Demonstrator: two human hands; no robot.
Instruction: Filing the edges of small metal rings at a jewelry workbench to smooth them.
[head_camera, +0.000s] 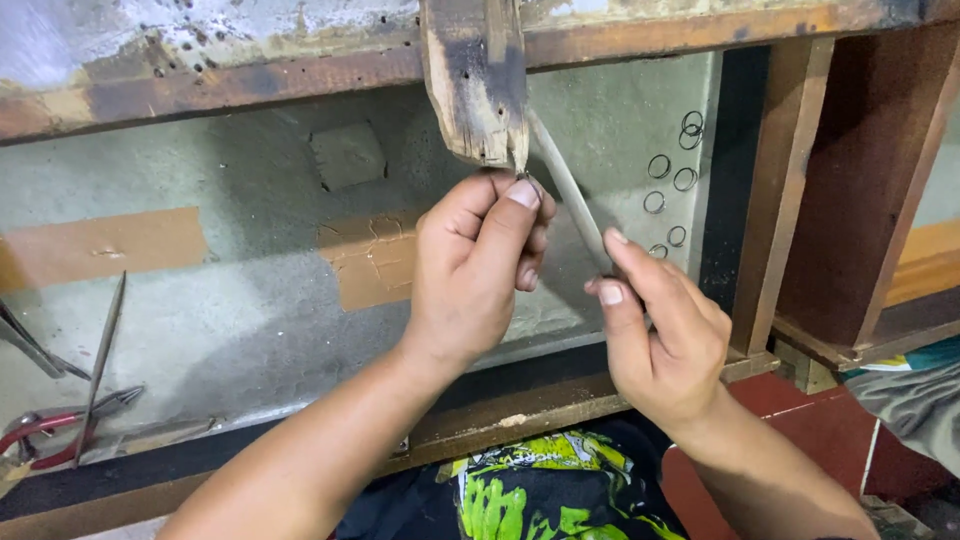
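Your left hand (478, 262) is raised to the lower tip of the worn wooden peg (478, 80) that juts down from the surface's (200, 290) front beam, thumb and fingertips pinched shut on a tiny metal piece (523, 177) held right against the wood; it is too small to tell its exact shape. Your right hand (660, 335) sits just beside and lower, thumb and forefinger closed on a slim file (570, 190) that slants up and left, its tip meeting the peg beside the pinched piece. Behind the file, several small wire rings (672, 180) lie scattered on the grey surface near a dark upright post. Far to the left, red-handled pliers (50, 430) and a long thin tool (105, 350) rest on the surface, well apart from both hands.
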